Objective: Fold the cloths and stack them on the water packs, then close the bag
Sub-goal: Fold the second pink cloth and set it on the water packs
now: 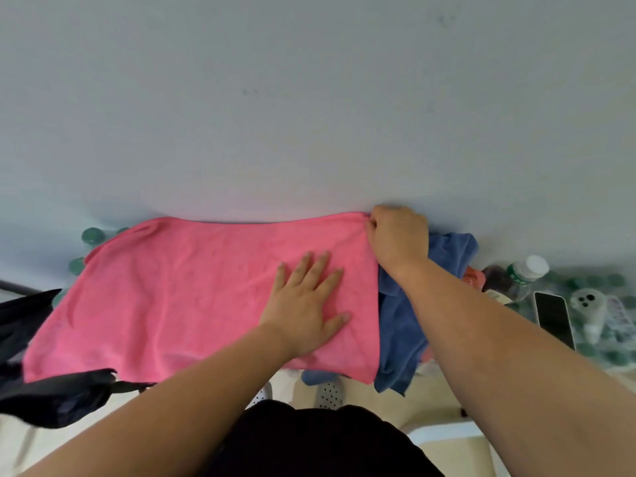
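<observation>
Right fingers half-hidden on pink cloth

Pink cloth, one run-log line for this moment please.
pink cloth: spread out | left hand: flat on it | right hand: pinching far right corner | blue cloth: crumpled, right

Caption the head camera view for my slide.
Left hand rests flat on the pink cloth; right hand pinches its far right corner.

The person wears a black garment and white perforated shoes, with both forearms bare.
</observation>
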